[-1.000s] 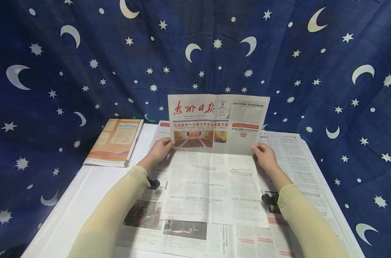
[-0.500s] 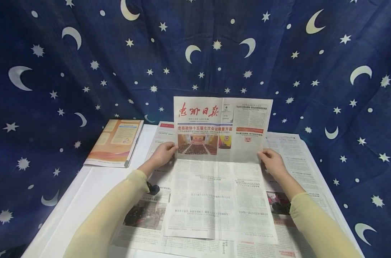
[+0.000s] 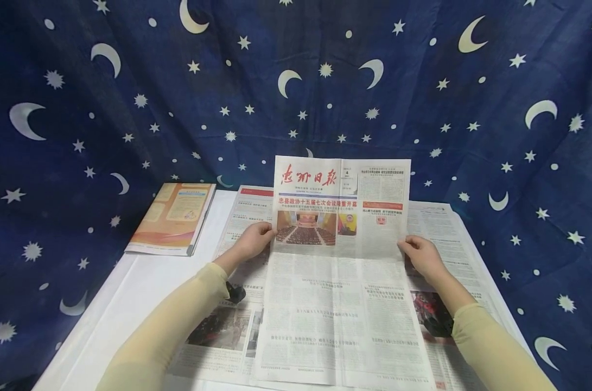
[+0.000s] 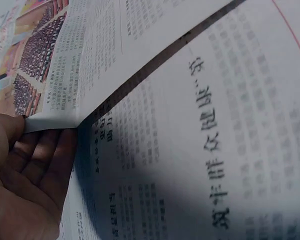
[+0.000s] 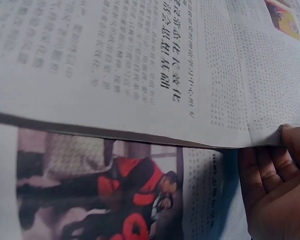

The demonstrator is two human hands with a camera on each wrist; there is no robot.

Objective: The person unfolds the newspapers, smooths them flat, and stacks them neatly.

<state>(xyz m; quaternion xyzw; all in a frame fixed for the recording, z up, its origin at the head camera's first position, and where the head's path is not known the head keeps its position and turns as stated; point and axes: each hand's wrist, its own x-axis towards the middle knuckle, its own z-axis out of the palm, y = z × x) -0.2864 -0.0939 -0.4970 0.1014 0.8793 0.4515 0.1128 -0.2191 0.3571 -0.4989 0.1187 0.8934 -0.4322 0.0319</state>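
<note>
A newspaper [image 3: 344,304] with a red masthead is held up over the table, its upper part tilted upright and its lower part sloping toward me. The left hand [image 3: 254,240] pinches its left edge, just beside the large photo. At the opposite edge the right hand [image 3: 422,258] pinches the paper between thumb and fingers. In the left wrist view the left thumb lies on top of the sheet [image 4: 50,107], with the fingers beneath. The right wrist view has the right hand [image 5: 280,185] gripping the paper's edge [image 5: 230,135] in the same way.
Beneath the held paper, another newspaper [image 3: 222,353] lies spread on the white table [image 3: 100,309]. An orange-covered booklet [image 3: 173,217] lies at the back left. A dark blue curtain [image 3: 256,70] with moons and stars hangs behind the table.
The newspaper has shifted right and toward me, with both hands still pinching its edges. Its lower edge now reaches nearer the bottom of the head view.
</note>
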